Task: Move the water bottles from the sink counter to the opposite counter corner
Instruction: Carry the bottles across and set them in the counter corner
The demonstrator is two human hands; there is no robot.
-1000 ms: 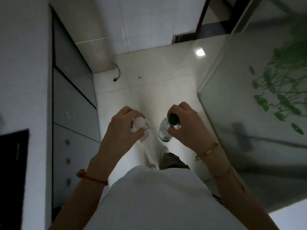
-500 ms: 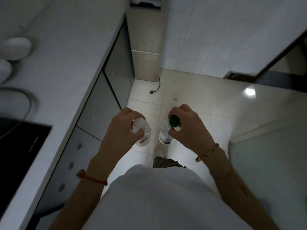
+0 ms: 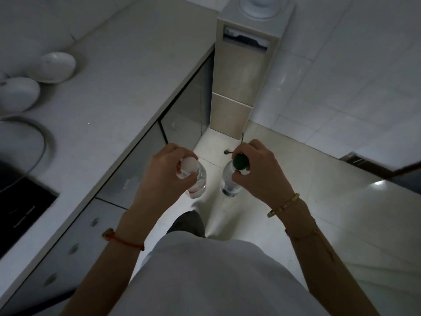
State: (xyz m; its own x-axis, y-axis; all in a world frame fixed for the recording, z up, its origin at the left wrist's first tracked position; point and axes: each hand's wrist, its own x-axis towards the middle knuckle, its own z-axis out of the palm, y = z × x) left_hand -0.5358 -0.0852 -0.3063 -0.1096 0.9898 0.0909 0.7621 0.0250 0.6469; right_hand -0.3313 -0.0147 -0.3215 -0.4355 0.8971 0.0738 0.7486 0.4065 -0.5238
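We hold two clear water bottles over the pale floor tiles (image 3: 284, 179), in front of our white shirt (image 3: 211, 277). Our left hand (image 3: 164, 176) has its fingers curled tight around the neck of the white-capped bottle (image 3: 193, 176), which hangs tilted just right of the counter's edge. Our right hand (image 3: 259, 176) pinches the green-capped bottle (image 3: 230, 179) at its top, fingers closed under the cap. The two bottles hang near each other without touching. To the left runs the grey counter (image 3: 118, 92), bearing two white bowls (image 3: 57, 67) turned upside down at its far left and a black cooktop (image 3: 18, 213) nearer. A tall beige cabinet (image 3: 239, 87) stands at the counter's far end.
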